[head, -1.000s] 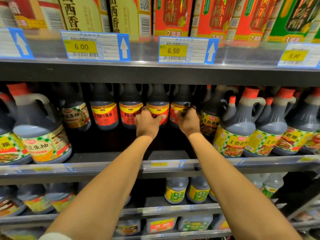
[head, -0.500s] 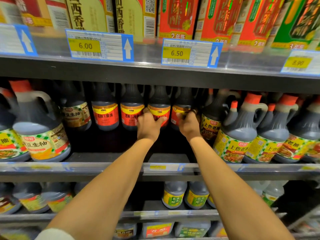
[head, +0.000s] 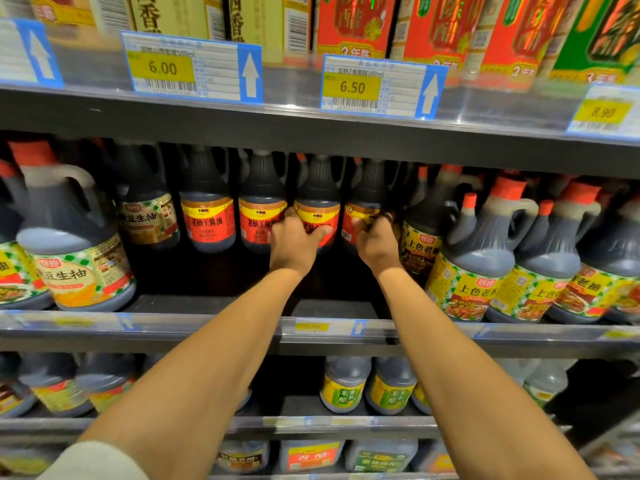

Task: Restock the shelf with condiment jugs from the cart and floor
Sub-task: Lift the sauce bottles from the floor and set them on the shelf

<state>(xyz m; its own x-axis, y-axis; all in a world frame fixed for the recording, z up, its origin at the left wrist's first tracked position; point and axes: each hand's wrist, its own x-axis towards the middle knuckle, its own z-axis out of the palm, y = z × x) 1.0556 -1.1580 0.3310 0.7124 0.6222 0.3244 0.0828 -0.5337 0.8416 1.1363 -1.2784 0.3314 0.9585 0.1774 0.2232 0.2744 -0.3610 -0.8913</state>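
While both arms reach deep into the middle shelf [head: 214, 327], the person works on a back row of dark plastic soy-sauce jugs with red-and-yellow labels. Furthest left stand large handled jugs with red caps and green-checked labels [head: 74, 244], well forward of that row. Next come two red-labelled jugs [head: 207, 216] that no hand touches. The left hand [head: 294, 242] lies against the third red-labelled jug [head: 317, 206], thumb across the label and fingers wrapped toward its left side, so it appears to hold that jug. Just beside it, the right hand [head: 375, 242] curls round the fourth jug in the row [head: 363, 206], fingers hooked over its right edge; how firmly it grips cannot be told. To the right, more handled jugs with yellow-green labels [head: 485, 258] crowd close to that wrist. The step looks like drawing these two jugs forward or squaring them up. To do it well, each should be slid flat along the shelf rather than tipped, labels kept facing out, and the right elbow kept clear of the neighbouring handled jugs.
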